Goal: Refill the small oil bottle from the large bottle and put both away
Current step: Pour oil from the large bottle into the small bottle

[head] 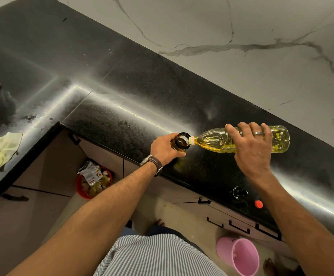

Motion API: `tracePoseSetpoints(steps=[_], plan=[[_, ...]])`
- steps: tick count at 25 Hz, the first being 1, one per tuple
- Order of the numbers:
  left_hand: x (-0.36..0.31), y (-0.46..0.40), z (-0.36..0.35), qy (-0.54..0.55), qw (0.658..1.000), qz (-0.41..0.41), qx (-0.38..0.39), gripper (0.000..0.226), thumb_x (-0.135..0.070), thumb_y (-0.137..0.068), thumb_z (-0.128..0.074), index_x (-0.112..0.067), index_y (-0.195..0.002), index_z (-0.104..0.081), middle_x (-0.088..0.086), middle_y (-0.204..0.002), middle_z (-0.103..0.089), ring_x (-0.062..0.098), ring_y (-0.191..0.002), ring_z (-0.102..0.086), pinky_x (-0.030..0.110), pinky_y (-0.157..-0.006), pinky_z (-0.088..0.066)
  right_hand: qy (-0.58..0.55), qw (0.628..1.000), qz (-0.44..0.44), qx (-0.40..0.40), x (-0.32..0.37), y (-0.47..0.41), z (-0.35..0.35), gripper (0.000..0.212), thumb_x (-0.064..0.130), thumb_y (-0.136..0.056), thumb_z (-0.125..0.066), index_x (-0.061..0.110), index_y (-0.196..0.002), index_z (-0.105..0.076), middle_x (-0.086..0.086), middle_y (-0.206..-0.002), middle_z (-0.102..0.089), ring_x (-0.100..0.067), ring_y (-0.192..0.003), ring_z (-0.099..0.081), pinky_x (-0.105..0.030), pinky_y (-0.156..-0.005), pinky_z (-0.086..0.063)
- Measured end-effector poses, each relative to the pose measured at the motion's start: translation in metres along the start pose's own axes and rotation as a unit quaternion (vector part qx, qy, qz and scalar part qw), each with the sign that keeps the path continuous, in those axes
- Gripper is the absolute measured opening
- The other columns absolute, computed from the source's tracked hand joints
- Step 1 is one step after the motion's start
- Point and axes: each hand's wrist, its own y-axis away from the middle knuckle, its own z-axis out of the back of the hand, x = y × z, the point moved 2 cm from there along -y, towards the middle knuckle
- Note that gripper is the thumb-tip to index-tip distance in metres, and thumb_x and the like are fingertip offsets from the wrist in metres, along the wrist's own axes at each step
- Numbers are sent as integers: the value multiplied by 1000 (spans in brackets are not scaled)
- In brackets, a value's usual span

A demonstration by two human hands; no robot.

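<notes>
The small oil bottle [181, 142], dark amber glass with an open mouth, stands on the black counter [134, 92] near its front edge. My left hand [165, 149] is wrapped around its side. My right hand [251, 148] grips the large clear bottle [218, 141] of yellow oil, tipped almost flat, its neck resting at the small bottle's mouth. A red cap [258, 204] lies on the counter near my right forearm, beside a dark round lid [240, 192].
A yellow cloth [0, 152] lies at the counter's left. On the floor stand a red bin [94, 181] full of rubbish and a pink bucket [240, 255]. Drawers with black handles run under the counter. A marbled wall rises behind.
</notes>
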Motion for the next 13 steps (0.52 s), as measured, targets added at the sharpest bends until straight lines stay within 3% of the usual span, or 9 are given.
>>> tracePoseSetpoints(steps=[13], plan=[[2,0,0,6,1000,-8,-2,72,-43,-65,-96,-30,-130,-69,-6,-117,-78,16,-112,-70,46,-102,-56,9,1000,9,9,0,-3,4,78,1,-78,-82,23,-148,-57,-20,-139,-63,-45,-129,-55,-60,-118,-30]])
